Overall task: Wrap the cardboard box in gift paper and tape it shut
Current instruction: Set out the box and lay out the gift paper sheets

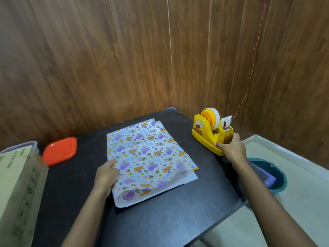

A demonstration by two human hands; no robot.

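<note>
A folded sheet of gift paper (147, 154), white with purple and orange cartoon prints, lies in the middle of the black table (160, 220). My left hand (106, 173) grips its left edge, fingers curled under the top layer. A yellow tape dispenser (210, 132) with a roll of tape stands at the table's right edge. My right hand (231, 147) grips the dispenser's near end. A cardboard box (17, 184) with printed markings stands at the far left, cut off by the frame.
An orange plastic lid (60, 150) lies at the table's back left. A clear container (26, 145) sits behind the box. A teal bin (270, 173) stands on the pale floor to the right. Wooden panel walls close the back and right.
</note>
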